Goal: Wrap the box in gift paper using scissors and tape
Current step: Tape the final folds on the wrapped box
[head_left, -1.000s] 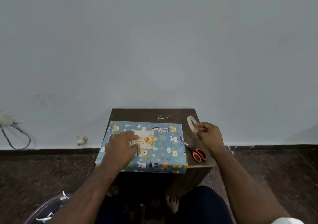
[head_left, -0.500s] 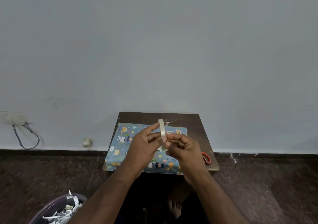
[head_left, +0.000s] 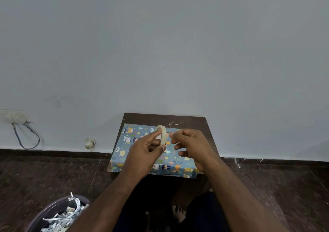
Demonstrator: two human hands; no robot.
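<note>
The box [head_left: 142, 142] lies flat on the small dark wooden counter [head_left: 192, 123], already covered on every face that shows in blue gift paper printed with little cartoon animals, so the wrapping proper looks done or nearly so; what seems left is a last strip or two of tape and some smoothing down. The left hand [head_left: 144, 153] holds the tape roll [head_left: 162, 135] upright above the box, its fingers and thumb curled round the ring's rim. The right hand [head_left: 190, 146] hovers just beside the roll with its fingers curled and the fingertips pinched together close to the roll's edge, probably on the loose end of tape, though the strip is too thin and clear to make out. The roll is a narrow, pale, translucent hoop; the paper looks smooth and slightly glossy, creased sharp at the box's near edge. The scissors cannot be seen, perhaps hidden behind the right hand. On the dark speckled floor at lower left stands a round bin [head_left: 58, 212] full of shredded paper scraps
</note>
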